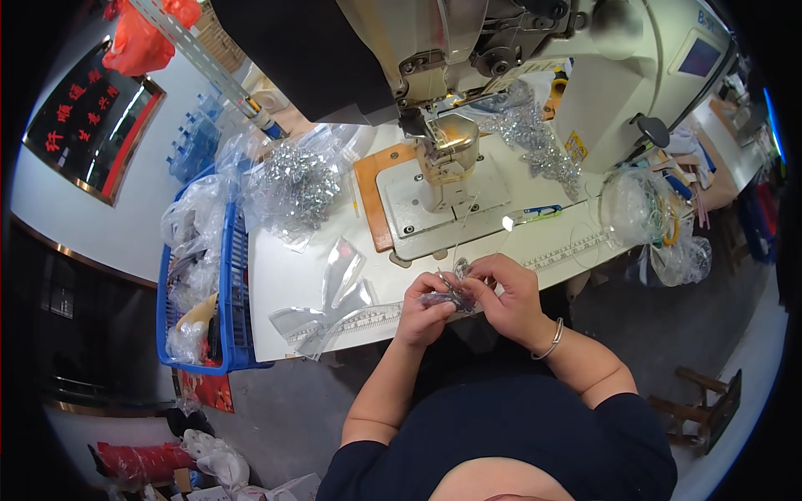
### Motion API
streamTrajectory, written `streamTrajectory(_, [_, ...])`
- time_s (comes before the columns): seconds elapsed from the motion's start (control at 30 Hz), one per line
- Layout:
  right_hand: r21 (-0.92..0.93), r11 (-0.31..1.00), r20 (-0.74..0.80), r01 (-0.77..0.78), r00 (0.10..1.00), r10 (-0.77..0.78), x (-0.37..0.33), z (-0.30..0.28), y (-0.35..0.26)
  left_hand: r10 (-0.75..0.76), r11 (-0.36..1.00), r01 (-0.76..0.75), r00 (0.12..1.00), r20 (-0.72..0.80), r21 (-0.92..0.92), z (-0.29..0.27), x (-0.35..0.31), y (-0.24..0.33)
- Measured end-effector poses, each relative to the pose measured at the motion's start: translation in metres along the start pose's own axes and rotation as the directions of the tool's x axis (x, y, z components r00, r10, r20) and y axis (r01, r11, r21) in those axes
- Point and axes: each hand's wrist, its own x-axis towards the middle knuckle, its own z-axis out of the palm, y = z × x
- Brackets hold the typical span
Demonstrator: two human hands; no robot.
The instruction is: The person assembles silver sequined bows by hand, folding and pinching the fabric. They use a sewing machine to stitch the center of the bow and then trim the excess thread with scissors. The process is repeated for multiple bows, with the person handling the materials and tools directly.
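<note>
At the table's front edge, my left hand (424, 311) is closed on a small shiny silver-grey piece (452, 294). My right hand (516, 299), with a bangle at its wrist, pinches the same piece from the other side. The fingers cover most of it, so its exact kind is hidden. A thin thread seems to run up from it toward the sewing machine (447, 159), which stands just beyond my hands. Left of my left hand lie glossy silver strips (338, 292), partly over a printed measuring scale (368, 320).
Heaps of silver sparkly pieces lie left (302, 188) and right (539, 138) of the machine. Small thread snips (535, 216) rest by its base plate. A blue basket (238, 292) of plastic bags adjoins the table's left side. A wooden stool (702, 405) stands at right.
</note>
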Motion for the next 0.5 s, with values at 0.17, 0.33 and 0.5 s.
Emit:
streamTrajectory(0.17, [-0.112,0.978,-0.046,0.176,0.982,-0.182,-0.006,0.001,0.003,-0.022,0.999,0.022,1.0,-0.004,-0.025,-0.001,0.0,0.0])
streamTrajectory(0.33, [-0.085,0.985,-0.056,0.148,0.987,-0.153,-0.003,-0.001,0.006,0.001,0.998,0.008,0.991,-0.137,0.067,0.027,0.003,0.009])
streamTrajectory(0.5, [-0.061,0.993,-0.046,0.104,0.993,-0.107,-0.005,-0.002,0.01,-0.134,0.969,0.168,0.973,-0.186,0.182,0.031,-0.003,0.022])
